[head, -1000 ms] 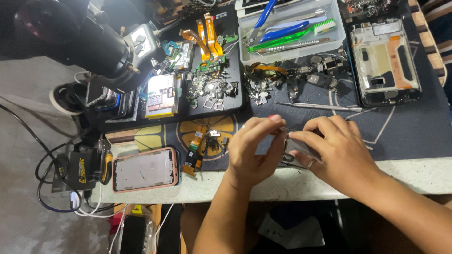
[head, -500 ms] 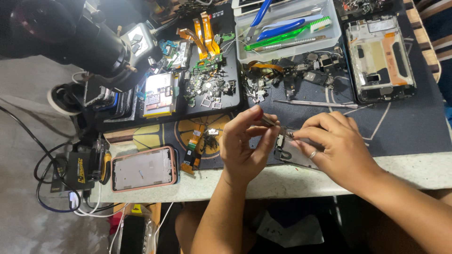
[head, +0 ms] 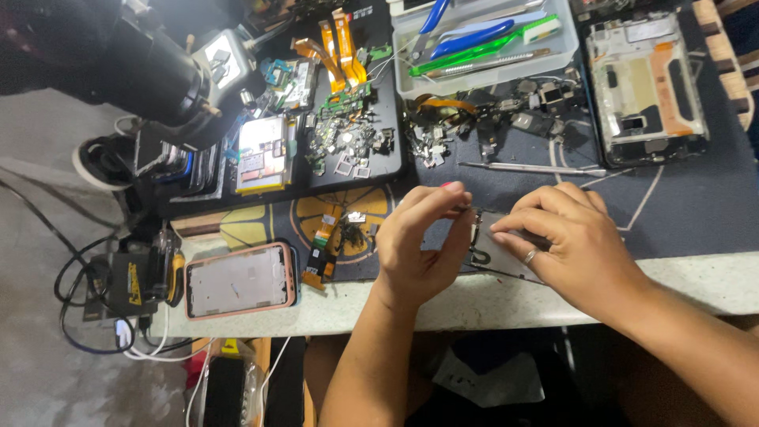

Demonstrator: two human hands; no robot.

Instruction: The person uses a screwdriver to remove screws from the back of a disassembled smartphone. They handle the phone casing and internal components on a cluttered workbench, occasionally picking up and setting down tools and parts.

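Dark work mat (head: pixel 680 205) covers most of my table (head: pixel 696 281), and only a pale strip of tabletop shows along the near edge, where both my wrists cross it. My left hand (head: pixel 423 237) is raised a little, thumb and forefinger pinched together on something too small for me to make out — its fingertips touch the left edge of the flat grey phone part (head: pixel 494 253). That part lies on the mat close to the near edge of the table, between my two hands. My right hand (head: pixel 565 237) lies over the part's right side, fingers curled and pressing down on it; a ring shows on one finger.

Room to move is tight. Just beyond my knuckles a thin metal tool (head: pixel 530 168) lies crosswise, and past it sits a heap of small loose parts (head: pixel 506 111). A clear tray (head: pixel 486 39) with blue and green tools stands at the far edge, with an opened phone frame (head: pixel 648 87) to its right. To my left, orange ribbon cables (head: pixel 324 245) lie on the mat, then a pink-rimmed phone (head: pixel 241 281) near the table's front-left corner. A black microscope (head: pixel 134 67) overhangs the far left — the barest mat is right of my right hand.
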